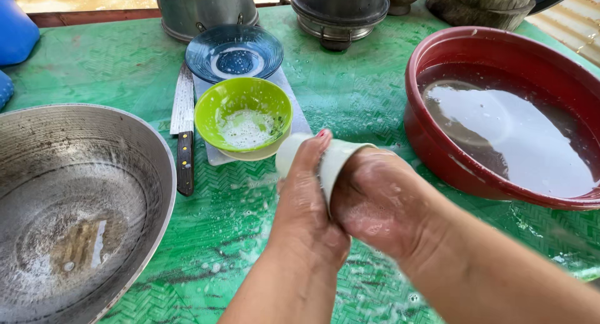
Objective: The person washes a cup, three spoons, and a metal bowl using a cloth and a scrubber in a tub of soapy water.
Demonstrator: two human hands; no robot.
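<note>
Near the middle of the green counter [375, 99], the left hand [306, 211] grips a pale cup [331, 158] while the soapy right hand [375, 205] is plunged inside it, just near of the lime bowl [244, 114] and left of the red water basin [500, 111].

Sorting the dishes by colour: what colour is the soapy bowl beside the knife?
Lime green bowl, foam inside; the head view shows it clearly.

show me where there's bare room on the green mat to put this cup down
Free patches of the green mat: between the green bowl and the red basin, and the soapy strip between the wok and the left hand. Crowded: the far edge with its pots, and around the blue plate and knife. Both hands hold the cup.
</note>
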